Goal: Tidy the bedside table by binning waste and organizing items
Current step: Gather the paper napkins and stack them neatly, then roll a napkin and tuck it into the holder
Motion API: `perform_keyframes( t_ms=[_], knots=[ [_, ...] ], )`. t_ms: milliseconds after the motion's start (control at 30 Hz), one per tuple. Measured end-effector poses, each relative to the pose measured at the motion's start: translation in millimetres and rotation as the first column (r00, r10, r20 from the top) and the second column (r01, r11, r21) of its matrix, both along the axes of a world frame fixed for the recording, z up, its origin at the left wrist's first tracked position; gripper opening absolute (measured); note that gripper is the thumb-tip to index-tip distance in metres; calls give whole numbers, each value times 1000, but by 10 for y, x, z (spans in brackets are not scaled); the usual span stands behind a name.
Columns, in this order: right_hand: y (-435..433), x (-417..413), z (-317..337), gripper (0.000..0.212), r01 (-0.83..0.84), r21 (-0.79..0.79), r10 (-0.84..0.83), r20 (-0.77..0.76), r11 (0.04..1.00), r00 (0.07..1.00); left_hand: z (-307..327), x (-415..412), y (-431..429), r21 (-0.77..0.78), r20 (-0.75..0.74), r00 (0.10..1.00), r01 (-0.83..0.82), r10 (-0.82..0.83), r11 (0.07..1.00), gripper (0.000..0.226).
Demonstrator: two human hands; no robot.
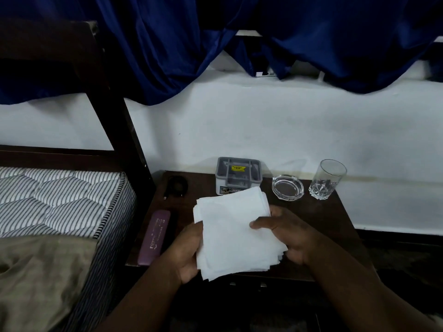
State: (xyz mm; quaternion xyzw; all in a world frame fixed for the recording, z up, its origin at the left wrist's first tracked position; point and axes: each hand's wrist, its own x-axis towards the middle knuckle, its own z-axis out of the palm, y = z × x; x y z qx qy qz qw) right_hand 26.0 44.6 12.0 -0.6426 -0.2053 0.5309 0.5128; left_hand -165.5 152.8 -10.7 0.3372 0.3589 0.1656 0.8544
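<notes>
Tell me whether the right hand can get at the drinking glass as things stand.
Probably not yet: the right hand grips the napkin stack with the left hand. The path to the glass looks free otherwise.

White wall [239,130], dark blue curtains [155,44]

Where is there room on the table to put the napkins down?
Best spot: the table has bare wood on its right side, in front of the ashtray and glass, right of the napkins. A narrow gap lies between the black gadget and grey holder. The back row and the left edge by the purple case are crowded.
</notes>
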Motion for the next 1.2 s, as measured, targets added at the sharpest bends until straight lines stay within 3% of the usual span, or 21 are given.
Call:
perform_keyframes(
  t_ms=[133,267,433,533,700,867,1000,1067,1200],
  knots=[
    [25,7,-25,27,69,-7,-68,76,998,995,-28,-22,96,-108,39,999,-18,23,994,59],
    [61,-14,-72,23,86,-25,-83,104,996,991,-91,22,34,37,-50,999,18,-16,999,38],
    [81,-26,-119,20,59,-56,-57,41,997,998,-165,46,19,162,-125,992,-5,25,987,33],
    [89,-52,-165,22,13,-46,-5,179,999,984,-209,41,30,211,-162,987,10,25,977,31],
    [96,-94,-213,22,-58,-77,88,481,995,872,-266,33,26,320,-216,976,58,13,946,31],
    [113,-162,-245,26,-54,-72,83,497,996,864,-289,35,22,342,-194,981,40,28,939,33],
    [75,-195,-286,25,-76,-112,132,672,991,729,-260,81,-3,365,-184,982,43,27,930,30],
    [73,-243,-300,27,-95,-99,137,675,991,725,-220,106,-39,354,-159,987,46,12,934,25],
    [154,-343,-304,30,-62,-132,133,642,989,755,-175,109,-41,279,-166,981,145,-101,949,54]
  ],
)
